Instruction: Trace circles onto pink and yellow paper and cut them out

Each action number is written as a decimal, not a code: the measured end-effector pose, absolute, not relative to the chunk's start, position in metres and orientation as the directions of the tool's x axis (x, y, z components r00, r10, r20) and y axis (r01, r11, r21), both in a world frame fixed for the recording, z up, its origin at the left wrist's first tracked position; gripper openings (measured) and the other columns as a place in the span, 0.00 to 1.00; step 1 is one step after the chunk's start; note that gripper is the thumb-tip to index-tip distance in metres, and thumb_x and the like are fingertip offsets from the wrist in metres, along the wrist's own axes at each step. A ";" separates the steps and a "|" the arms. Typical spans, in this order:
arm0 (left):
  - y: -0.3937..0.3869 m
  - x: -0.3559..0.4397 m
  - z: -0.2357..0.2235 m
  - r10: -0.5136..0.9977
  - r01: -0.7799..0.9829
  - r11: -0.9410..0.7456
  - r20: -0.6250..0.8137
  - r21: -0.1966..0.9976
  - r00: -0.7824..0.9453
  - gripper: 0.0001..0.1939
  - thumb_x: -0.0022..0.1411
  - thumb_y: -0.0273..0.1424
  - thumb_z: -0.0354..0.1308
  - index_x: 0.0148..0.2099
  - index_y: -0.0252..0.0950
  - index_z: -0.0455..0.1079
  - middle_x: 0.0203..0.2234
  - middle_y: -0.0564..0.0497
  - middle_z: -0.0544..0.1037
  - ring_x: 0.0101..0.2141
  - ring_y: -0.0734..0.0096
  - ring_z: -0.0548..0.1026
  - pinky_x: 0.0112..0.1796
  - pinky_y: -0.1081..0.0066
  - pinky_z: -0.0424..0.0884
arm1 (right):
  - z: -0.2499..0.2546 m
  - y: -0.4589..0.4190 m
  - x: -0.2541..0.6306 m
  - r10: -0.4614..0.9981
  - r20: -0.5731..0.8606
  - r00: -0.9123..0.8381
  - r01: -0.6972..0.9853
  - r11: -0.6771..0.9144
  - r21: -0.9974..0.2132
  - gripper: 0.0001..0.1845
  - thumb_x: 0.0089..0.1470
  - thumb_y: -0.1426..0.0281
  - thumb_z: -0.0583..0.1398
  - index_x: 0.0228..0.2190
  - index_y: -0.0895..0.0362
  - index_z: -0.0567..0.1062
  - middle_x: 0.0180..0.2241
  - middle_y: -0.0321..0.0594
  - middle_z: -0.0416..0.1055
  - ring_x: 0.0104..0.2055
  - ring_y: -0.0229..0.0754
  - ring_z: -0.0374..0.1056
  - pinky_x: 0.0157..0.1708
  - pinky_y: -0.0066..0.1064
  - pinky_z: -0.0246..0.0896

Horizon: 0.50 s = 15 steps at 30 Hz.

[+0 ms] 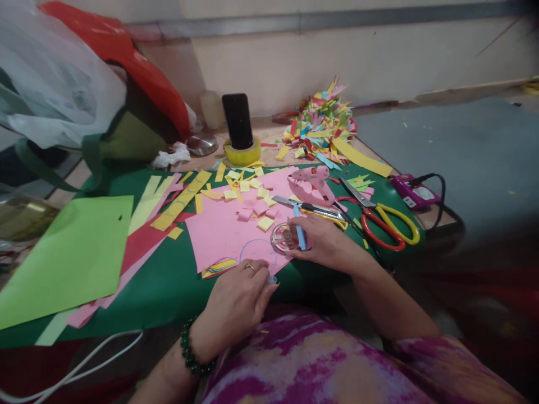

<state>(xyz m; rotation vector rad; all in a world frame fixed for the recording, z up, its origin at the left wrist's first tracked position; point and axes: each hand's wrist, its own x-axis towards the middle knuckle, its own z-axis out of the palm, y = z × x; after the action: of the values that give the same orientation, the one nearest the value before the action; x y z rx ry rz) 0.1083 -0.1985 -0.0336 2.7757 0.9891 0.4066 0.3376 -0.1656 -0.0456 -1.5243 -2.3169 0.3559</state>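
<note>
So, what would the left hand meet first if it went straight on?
The left hand would probably meet the round disc by the right hand first, though depth is hard to judge here.

Green bead bracelet point(192, 349), ring point(250, 266), purple-pink patterned top point(311, 362)

A craft workspace, shown by scissors point(373, 216), a glue gun point(312, 178), colored paper point(71, 252) and heaped scraps point(322, 123).

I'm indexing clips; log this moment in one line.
left hand: at pink sheet | right hand: holding round clear disc | scissors: lying to the right
</note>
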 end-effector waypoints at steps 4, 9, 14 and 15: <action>-0.188 0.111 -0.026 0.646 0.574 -0.758 0.233 0.309 0.727 0.16 0.70 0.31 0.41 0.36 0.35 0.69 0.42 0.42 0.77 0.42 0.60 0.73 0.42 0.60 0.71 | -0.043 -0.164 0.336 0.924 0.104 -0.368 0.842 0.378 -0.386 0.24 0.45 0.64 0.69 0.43 0.57 0.72 0.38 0.47 0.75 0.42 0.52 0.70 0.40 0.40 0.65; -0.177 0.129 -0.024 0.626 0.579 -0.773 0.157 0.259 0.764 0.13 0.69 0.32 0.45 0.39 0.35 0.70 0.51 0.45 0.75 0.43 0.56 0.69 0.44 0.53 0.68 | -0.046 -0.162 0.339 0.916 0.146 -0.374 0.814 0.399 -0.422 0.26 0.44 0.64 0.70 0.44 0.59 0.72 0.37 0.47 0.75 0.41 0.51 0.71 0.40 0.39 0.66; -0.170 0.141 -0.024 0.687 0.661 -0.709 0.030 0.246 0.726 0.14 0.69 0.33 0.45 0.37 0.35 0.71 0.38 0.45 0.78 0.41 0.56 0.68 0.42 0.55 0.68 | -0.040 -0.172 0.369 0.890 0.396 -0.227 0.591 0.449 -0.671 0.15 0.53 0.61 0.65 0.40 0.54 0.73 0.38 0.41 0.77 0.38 0.44 0.73 0.37 0.33 0.68; -0.168 0.141 -0.023 0.682 0.655 -0.714 0.036 0.247 0.731 0.14 0.69 0.33 0.45 0.36 0.35 0.70 0.36 0.45 0.78 0.41 0.56 0.68 0.43 0.55 0.68 | -0.037 -0.177 0.376 0.875 0.472 -0.111 0.526 0.455 -0.719 0.12 0.56 0.60 0.62 0.39 0.54 0.73 0.37 0.40 0.77 0.37 0.43 0.74 0.35 0.32 0.68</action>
<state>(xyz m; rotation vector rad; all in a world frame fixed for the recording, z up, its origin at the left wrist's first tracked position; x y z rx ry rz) 0.1407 -0.1684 -0.0232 2.7158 1.0635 0.1837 0.3761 -0.1773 -0.0371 -1.1980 -1.7764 0.4712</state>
